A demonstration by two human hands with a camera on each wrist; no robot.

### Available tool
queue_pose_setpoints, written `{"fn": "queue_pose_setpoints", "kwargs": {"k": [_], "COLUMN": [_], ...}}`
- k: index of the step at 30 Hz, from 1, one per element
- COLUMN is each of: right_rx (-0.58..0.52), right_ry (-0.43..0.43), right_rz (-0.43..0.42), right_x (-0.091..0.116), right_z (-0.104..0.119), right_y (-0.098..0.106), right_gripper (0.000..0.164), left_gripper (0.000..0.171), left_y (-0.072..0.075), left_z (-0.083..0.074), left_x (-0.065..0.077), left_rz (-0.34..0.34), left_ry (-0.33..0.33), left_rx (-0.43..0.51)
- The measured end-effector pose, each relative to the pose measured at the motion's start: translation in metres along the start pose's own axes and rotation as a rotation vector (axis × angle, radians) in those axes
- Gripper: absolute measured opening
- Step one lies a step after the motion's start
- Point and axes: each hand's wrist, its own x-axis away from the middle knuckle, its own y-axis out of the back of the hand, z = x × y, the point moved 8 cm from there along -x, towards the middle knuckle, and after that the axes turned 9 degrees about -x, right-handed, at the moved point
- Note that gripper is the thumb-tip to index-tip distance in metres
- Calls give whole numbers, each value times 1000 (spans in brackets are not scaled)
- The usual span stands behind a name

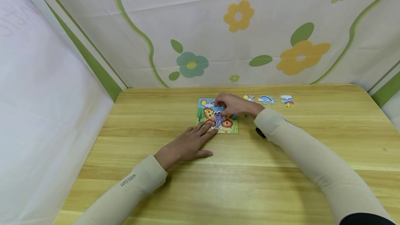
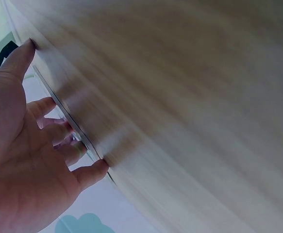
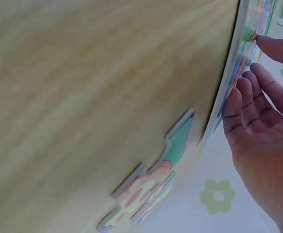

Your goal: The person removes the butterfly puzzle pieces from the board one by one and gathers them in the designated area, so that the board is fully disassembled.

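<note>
A puzzle board [image 1: 232, 131] lies flat on a wooden table [image 1: 250, 186], its picture showing a butterfly [image 1: 218, 121] with a purple body and red-orange wings. The left hand [image 1: 187, 145] reaches in from the near left side of the board, fingers stretched and spread; the fingertips rest at its near edge, over the lower left wing, while the thumb sticks out wide, away from the board. The right hand [image 1: 232, 103] comes across the board's right edge, fingers bent down onto the upper part of the picture. From the right wrist, its thumb and fingertips look apart and touch the board's face, but I cannot tell whether they pinch a piece. To the right of the board, level with its far edge, lie a sun piece [image 1: 249, 97] partly behind the right hand, a rainbow piece [image 1: 267, 99] and a cloud piece [image 1: 286, 100], the last farthest from the board. In the right wrist view a green and pink piece [image 3: 146, 184] lies near the board on the tabletop. Beyond the board's far side hangs a white cloth [image 1: 206, 20] printed with yellow and green flowers.
</note>
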Motion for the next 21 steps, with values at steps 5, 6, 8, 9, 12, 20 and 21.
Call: {"fn": "queue_pose_setpoints", "kwargs": {"k": [5,6,8,9,12,20,21], "right_rx": [1,0,-5,-8,-16,-32,-33], "right_ry": [-10,-9,-8,-8,-12,-5,-6], "right_rz": [16,18,23,23,24,12,10], "right_x": [-2,-2,-2,-2,-2,-1,-1], "right_z": [0,1,1,1,1,2,2], "right_y": [-1,-1,-1,-1,-1,-1,-1], "right_gripper": [34,34,33,32,31,29,30], "left_gripper": [81,81,81,81,81,81,81], "left_y": [0,0,-1,-1,-1,-1,-1], "left_z": [0,0,0,1,1,1,1], "left_x": [0,0,0,0,-1,-1,-1], "left_rz": [0,-1,2,3,5,0,0], "left_ry": [0,0,1,2,3,-3,-3], "left_rx": [6,7,8,9,9,6,6]}}
